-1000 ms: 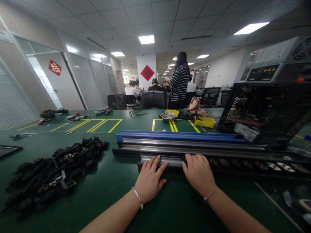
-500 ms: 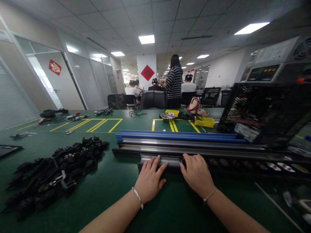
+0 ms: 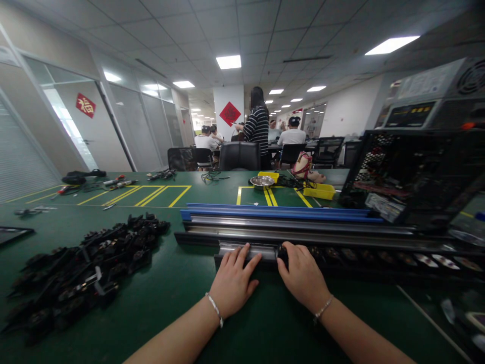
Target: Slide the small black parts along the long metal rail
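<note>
My left hand point(image 3: 232, 283) rests with its fingers spread on the near end of the front black channel rail point(image 3: 267, 251). My right hand point(image 3: 303, 275) has its fingers bent around a small black rounded part point(image 3: 281, 253) sitting in that rail. Part of this piece is hidden behind my fingers. To the right of the hand, a row of dark parts with metallic faces point(image 3: 364, 256) lies along the same rail. Just behind run more dark rails point(image 3: 227, 234) and a blue rail point(image 3: 280, 213), all roughly parallel.
A heap of black parts point(image 3: 87, 268) covers the left of the green table. An opened computer case point(image 3: 413, 177) stands at the right. Farther back are a metal bowl point(image 3: 262, 180), a yellow tray point(image 3: 319, 191), cables and tools. A person in stripes point(image 3: 258, 126) stands beyond the table.
My right hand has shifted slightly left along the rail, and more of the black part shows. My left hand stays put. The standing person in the background has moved left.
</note>
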